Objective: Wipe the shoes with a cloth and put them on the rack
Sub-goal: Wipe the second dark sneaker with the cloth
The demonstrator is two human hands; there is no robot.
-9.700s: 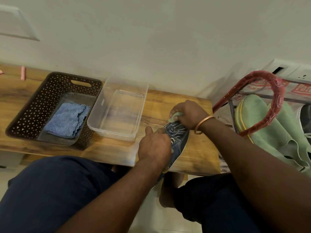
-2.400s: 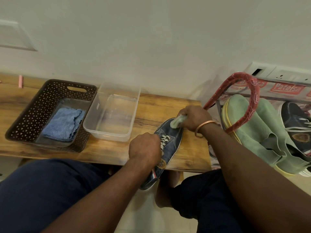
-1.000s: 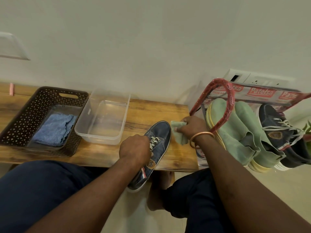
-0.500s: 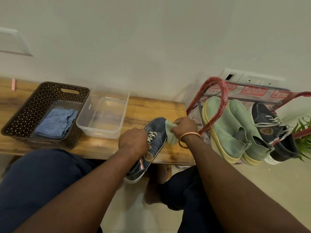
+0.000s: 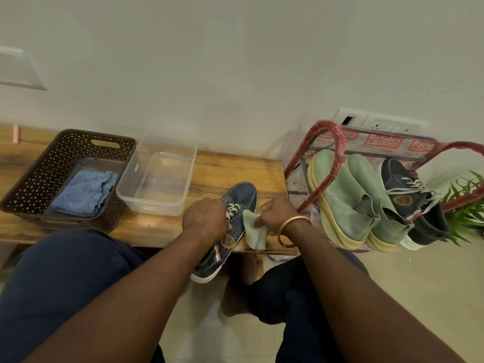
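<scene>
The dark blue sneaker (image 5: pixel 242 196) lies at the right end of the wooden bench (image 5: pixel 230 166), its toe pointing toward the wall and its white-soled heel hanging out past the bench's front edge. The left hand (image 5: pixel 205 218) sits over the laces and the opening of the shoe, fingers curled down round its upper and gripping it. The right hand (image 5: pixel 276 212), a copper bangle (image 5: pixel 293 226) on its wrist, hovers over the bench's right front corner just beside the shoe, fingers bunched and pinching the pale green cloth (image 5: pixel 253 231). The cloth hangs down from that grip against the shoe's right flank; whether it presses the shoe or only brushes it, I cannot tell. Toward the middle of the bench stands a clear plastic tub (image 5: pixel 157 205), and left of it on the bench a brown perforated basket (image 5: pixel 47 166) with a folded blue cloth (image 5: pixel 82 192) in its bottom. Off the bench's right end, close beside it, stands the rack (image 5: pixel 337 142) with red-wrapped tubes. On it a pair of green shoes (image 5: pixel 345 200) with yellow soles rests toe up, and beyond them, farther from the bench, a second dark blue sneaker (image 5: pixel 408 189) with white laces. A green plant (image 5: pixel 468 208) shows past the rack, farthest from the bench.
</scene>
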